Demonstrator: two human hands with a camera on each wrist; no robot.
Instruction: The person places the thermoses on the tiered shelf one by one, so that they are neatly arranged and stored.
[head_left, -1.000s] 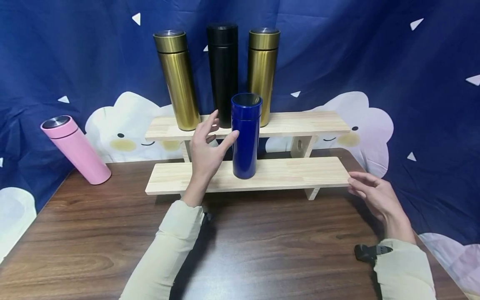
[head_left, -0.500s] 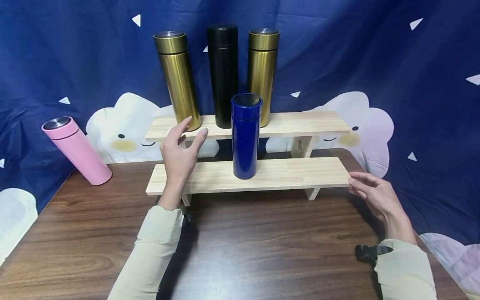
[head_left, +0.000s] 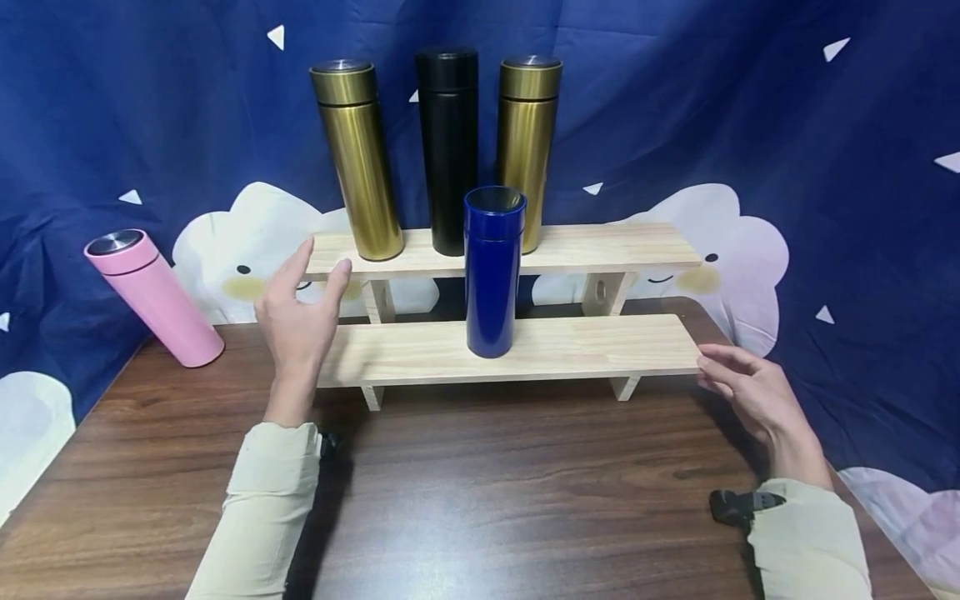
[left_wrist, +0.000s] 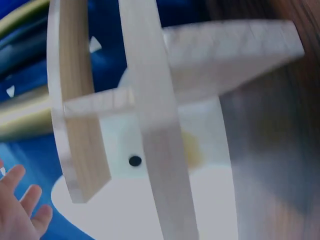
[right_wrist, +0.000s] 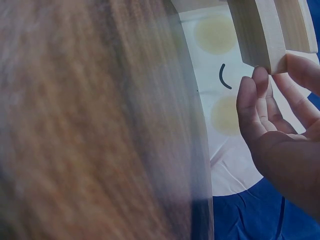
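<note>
My left hand (head_left: 296, 321) hovers at the left end of a two-tier wooden display shelf (head_left: 585, 342), fingers spread and holding nothing. In the left wrist view its fingertips (left_wrist: 31, 197) appear apart from the boards. My right hand (head_left: 753, 396) pinches the right end of the lower board, as the right wrist view shows. On that lower board a blue thermos bottle (head_left: 492, 283) stands upright. The upper board bears a gold bottle (head_left: 360, 167) at left, a black bottle (head_left: 447, 150) in the middle and another gold bottle (head_left: 528, 137) to the right, partly hidden by the blue one.
A pink bottle (head_left: 161, 308) stands at the far left of the brown wooden table (head_left: 525, 492). Behind the shelf hangs a dark blue cloth (head_left: 660, 108) printed with clouds. Black bands circle both wrists.
My left hand has moved left, away from the blue bottle, past the left gold bottle to the shelf's left end. The right hand and the bottles have stayed in place.
</note>
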